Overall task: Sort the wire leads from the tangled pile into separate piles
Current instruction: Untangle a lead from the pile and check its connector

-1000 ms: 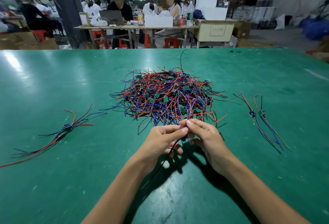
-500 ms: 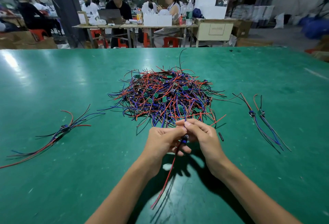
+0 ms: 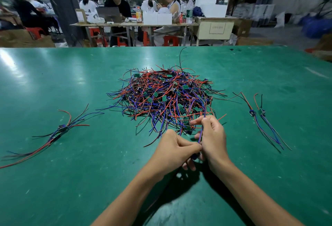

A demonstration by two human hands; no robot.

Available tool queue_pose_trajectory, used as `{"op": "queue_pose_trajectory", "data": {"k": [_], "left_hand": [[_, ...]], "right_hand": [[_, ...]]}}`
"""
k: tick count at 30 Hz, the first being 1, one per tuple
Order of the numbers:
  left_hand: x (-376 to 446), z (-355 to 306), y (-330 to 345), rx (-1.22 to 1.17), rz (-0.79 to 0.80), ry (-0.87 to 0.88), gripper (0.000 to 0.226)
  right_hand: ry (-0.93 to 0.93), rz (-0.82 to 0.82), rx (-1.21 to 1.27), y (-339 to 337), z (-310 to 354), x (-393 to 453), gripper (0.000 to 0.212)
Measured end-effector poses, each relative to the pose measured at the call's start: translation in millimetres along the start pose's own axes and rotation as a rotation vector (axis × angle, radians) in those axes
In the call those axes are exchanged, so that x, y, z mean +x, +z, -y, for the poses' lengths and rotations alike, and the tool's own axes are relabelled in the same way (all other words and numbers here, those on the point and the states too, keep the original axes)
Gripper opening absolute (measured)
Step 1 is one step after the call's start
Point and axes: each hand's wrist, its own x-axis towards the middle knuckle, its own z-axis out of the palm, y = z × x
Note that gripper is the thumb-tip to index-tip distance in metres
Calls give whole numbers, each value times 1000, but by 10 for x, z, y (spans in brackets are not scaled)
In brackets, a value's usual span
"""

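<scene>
A tangled pile of red, blue and black wire leads with small green boards lies mid-table. Just in front of it my left hand pinches the lower end of one blue and red lead. My right hand grips the same lead higher up, with thumb and forefinger at the pile's near edge. The lead runs upright between both hands. A sorted bundle of leads lies at the left. Two separate leads lie at the right.
The green table stretches wide on all sides. Beyond its far edge stand work tables with seated people, boxes and bottles.
Both hands have drawn the lead up and towards me. My right hand has slid higher along it. The red tail that hung below my left hand is hidden now.
</scene>
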Motion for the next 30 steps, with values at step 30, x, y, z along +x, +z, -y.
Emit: {"op": "queue_pose_trajectory", "data": {"k": [30], "left_hand": [[87,-84,-375,-904,-342,-197,12]], "right_hand": [[-337,486,-107,-135,88,-76,28]]}}
